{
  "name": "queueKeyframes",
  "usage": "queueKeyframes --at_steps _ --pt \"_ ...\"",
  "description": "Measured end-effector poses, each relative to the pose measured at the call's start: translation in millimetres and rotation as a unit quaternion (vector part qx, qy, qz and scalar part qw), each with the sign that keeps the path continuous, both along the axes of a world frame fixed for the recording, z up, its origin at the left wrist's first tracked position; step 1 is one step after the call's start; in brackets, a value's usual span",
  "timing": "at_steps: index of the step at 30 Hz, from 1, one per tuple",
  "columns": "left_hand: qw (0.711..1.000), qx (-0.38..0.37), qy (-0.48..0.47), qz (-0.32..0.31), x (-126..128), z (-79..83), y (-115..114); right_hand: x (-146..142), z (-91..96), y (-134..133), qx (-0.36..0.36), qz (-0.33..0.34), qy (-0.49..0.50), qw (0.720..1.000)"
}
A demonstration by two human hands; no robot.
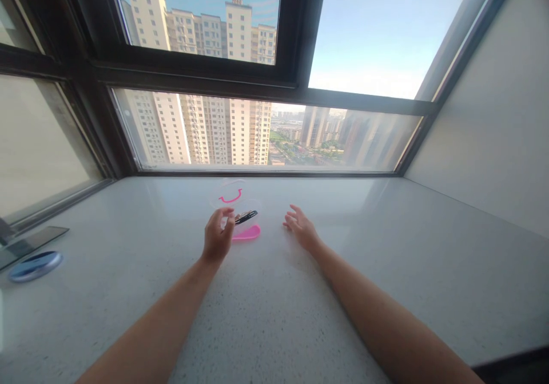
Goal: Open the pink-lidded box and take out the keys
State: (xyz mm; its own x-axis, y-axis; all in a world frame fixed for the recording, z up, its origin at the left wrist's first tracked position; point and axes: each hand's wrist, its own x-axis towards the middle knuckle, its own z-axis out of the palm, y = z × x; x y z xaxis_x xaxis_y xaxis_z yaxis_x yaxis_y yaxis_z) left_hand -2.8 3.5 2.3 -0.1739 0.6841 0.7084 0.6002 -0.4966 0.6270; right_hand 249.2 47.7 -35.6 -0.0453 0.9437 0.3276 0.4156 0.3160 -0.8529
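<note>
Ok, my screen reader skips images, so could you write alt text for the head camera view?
Two bare forearms reach over a pale speckled sill; the left hand touches a clear plastic container with pink trim, the right hand rests open beside it. A window shows high-rise buildings beyond.
</note>
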Motion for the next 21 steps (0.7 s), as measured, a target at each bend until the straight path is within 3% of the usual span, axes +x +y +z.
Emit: queueKeyframes --at_steps 5,8,14,18,21 --pt "1.0 -0.016 0.009 -0.012 1 -0.8 0 -3 4.4 -6 0.003 0.045 0.014 0.999" --pt "0.998 -0.028 0.026 -0.041 5 0.3 -4 -10 10.3 -14 -0.039 0.103 0.067 0.992" --pt "0.986 -0.051 0.075 -0.14 19 0.7 -13 -31 23.8 -38 -0.171 0.266 0.233 0.92" --pt "0.981 -0.049 0.091 -0.167 21 -0.1 -13 -35 26.0 -42 -0.177 0.279 0.245 0.911" --pt "0.982 -0.072 0.083 -0.155 17 -2.3 -10 -34 23.7 -37 -0.177 0.241 0.264 0.917"
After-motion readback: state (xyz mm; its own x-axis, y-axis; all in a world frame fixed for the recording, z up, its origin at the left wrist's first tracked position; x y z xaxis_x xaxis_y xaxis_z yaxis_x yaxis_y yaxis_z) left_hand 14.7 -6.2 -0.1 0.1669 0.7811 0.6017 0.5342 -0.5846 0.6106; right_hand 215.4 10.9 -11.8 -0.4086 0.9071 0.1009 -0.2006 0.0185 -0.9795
